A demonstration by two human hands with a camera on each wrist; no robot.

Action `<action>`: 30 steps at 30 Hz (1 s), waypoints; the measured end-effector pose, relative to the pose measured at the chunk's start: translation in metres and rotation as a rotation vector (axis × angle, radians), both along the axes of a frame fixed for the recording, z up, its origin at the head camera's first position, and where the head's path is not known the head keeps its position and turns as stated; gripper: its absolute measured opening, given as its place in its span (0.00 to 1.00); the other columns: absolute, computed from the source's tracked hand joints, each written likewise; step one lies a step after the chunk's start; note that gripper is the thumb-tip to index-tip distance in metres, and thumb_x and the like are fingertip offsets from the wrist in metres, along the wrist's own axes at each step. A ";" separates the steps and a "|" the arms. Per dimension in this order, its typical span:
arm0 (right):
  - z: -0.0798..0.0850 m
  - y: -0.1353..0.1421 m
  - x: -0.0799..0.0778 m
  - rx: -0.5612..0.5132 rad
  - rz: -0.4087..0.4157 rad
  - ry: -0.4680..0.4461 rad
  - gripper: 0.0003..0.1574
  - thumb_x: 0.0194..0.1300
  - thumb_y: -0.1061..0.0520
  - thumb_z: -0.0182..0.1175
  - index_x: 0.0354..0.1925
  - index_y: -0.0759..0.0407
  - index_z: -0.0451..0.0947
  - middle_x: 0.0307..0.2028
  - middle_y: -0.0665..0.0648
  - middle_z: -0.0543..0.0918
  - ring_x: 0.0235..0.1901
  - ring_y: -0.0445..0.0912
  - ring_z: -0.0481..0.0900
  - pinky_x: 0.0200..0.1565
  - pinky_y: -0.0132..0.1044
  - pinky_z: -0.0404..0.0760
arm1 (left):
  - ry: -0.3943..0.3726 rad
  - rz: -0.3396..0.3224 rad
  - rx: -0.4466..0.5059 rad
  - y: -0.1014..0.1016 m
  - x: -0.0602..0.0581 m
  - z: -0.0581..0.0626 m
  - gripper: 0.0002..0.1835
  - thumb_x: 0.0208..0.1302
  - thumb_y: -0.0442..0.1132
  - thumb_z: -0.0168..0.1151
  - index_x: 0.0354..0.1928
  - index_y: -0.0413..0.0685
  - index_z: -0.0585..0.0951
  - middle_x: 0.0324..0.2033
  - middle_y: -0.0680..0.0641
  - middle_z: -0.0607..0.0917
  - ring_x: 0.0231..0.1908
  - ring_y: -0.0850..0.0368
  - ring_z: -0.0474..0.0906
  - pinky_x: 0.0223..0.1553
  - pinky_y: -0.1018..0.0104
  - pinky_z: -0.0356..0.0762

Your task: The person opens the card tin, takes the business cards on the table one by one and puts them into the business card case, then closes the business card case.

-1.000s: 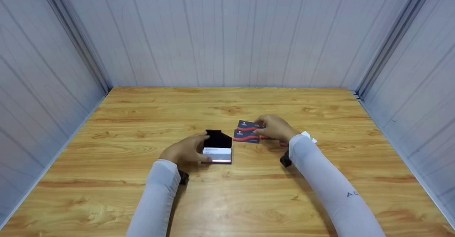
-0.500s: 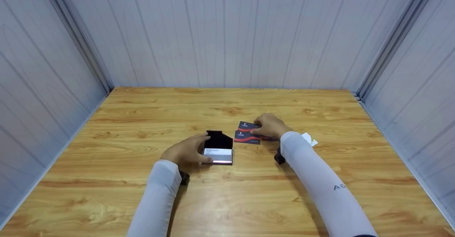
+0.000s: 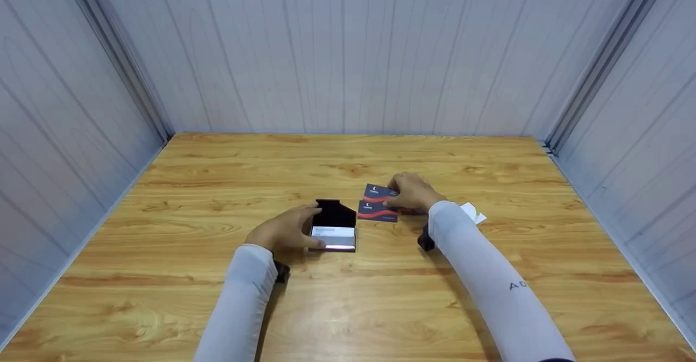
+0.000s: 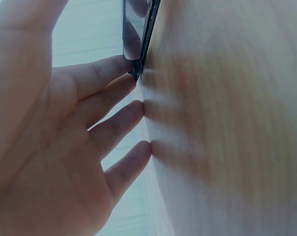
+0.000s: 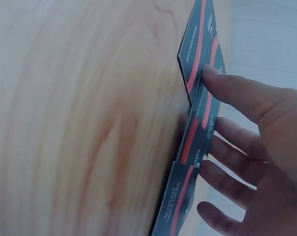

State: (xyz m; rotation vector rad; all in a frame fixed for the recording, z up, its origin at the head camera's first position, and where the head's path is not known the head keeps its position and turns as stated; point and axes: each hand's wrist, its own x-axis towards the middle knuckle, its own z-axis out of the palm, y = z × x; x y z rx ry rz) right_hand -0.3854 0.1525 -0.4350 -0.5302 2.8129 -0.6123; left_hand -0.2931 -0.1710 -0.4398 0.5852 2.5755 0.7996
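Note:
An open business card case [image 3: 341, 239], with a dark raised lid and white cards in its shiny base, stands on the table. My left hand [image 3: 283, 227] grips its left side, thumb on the base and a forefinger at the lid's edge. In the left wrist view the case [image 4: 133, 37] shows only in part, and the other fingertips meet the table. Right of the case lie overlapping dark blue business cards [image 3: 375, 211] with red waves. My right hand [image 3: 416, 193] rests over them. In the right wrist view the thumb touches the cards [image 5: 193, 49], while loosely extended fingers lie along their far side.
White pieces [image 3: 472, 210] lie beside my right wrist, partly behind the sleeve. The wooden table [image 3: 348, 307] is bounded by pale panel walls [image 3: 348, 52] at the back and both sides.
My right hand has shifted slightly left over the cards, and the nearest card has slid a little toward me. My left hand stays at the case.

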 end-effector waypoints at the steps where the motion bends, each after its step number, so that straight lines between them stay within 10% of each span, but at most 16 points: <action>1: 0.000 0.000 0.000 -0.014 -0.006 0.000 0.33 0.64 0.46 0.70 0.60 0.63 0.77 0.54 0.61 0.80 0.54 0.54 0.76 0.60 0.51 0.72 | 0.002 -0.001 0.001 0.000 0.000 0.000 0.50 0.62 0.52 0.72 0.79 0.46 0.56 0.78 0.42 0.52 0.76 0.43 0.46 0.73 0.46 0.50; 30: 0.008 -0.011 0.011 -0.394 -0.037 0.093 0.14 0.78 0.60 0.50 0.55 0.57 0.79 0.50 0.61 0.83 0.45 0.52 0.82 0.46 0.47 0.82 | 0.015 0.000 -0.002 -0.001 -0.002 -0.003 0.51 0.60 0.56 0.73 0.78 0.45 0.58 0.77 0.40 0.53 0.75 0.41 0.47 0.73 0.44 0.50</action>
